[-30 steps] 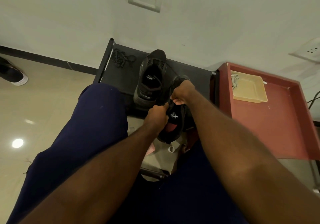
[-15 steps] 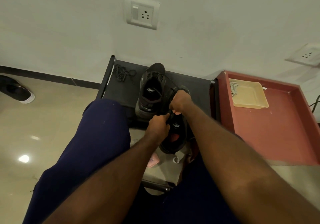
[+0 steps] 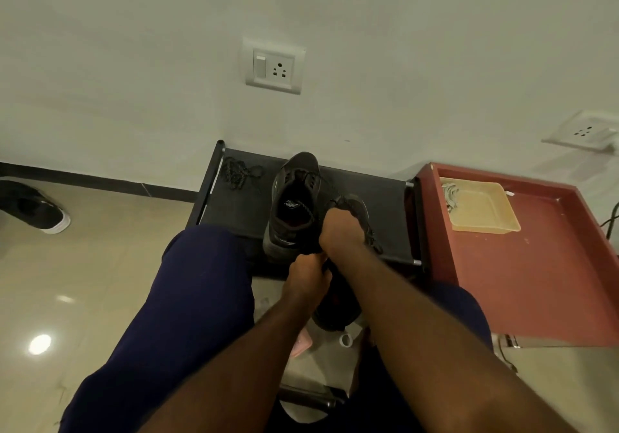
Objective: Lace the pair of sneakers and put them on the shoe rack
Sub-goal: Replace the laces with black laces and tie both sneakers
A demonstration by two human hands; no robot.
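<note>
Now both hands curl tight on one black mesh sneaker (image 3: 335,315) above the near edge of the black fabric shoe rack (image 3: 241,211): the left hand (image 3: 306,280) near its opening, the right hand (image 3: 341,230) over its front. The second black sneaker (image 3: 294,205) stands on the rack's middle.
</note>
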